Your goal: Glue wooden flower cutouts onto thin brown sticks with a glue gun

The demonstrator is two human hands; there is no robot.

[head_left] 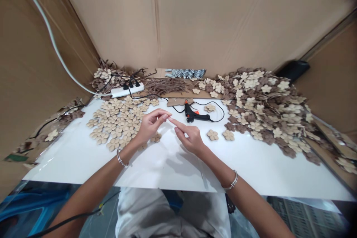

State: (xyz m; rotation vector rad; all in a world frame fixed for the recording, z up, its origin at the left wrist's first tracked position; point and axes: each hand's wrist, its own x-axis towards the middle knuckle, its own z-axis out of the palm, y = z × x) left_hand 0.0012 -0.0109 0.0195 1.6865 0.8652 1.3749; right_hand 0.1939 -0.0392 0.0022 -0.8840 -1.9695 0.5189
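My left hand is raised over the white table, its thumb and fingertips pinched together. Whatever lies in that pinch, if anything, is too small to make out. My right hand points its index finger at the left fingertips and meets them; its thumb stands apart and the other fingers curl in. Below and left of my left hand spread many beige felt flowers. Beyond my right hand lies a black glue gun with orange parts. Two beige flowers lie to the right of my right hand.
A large heap of beige and brown flowers fills the table's right side. Thin brown strips lie at the back near a white power strip. The glue gun's cord loops behind it. Cardboard walls enclose the table.
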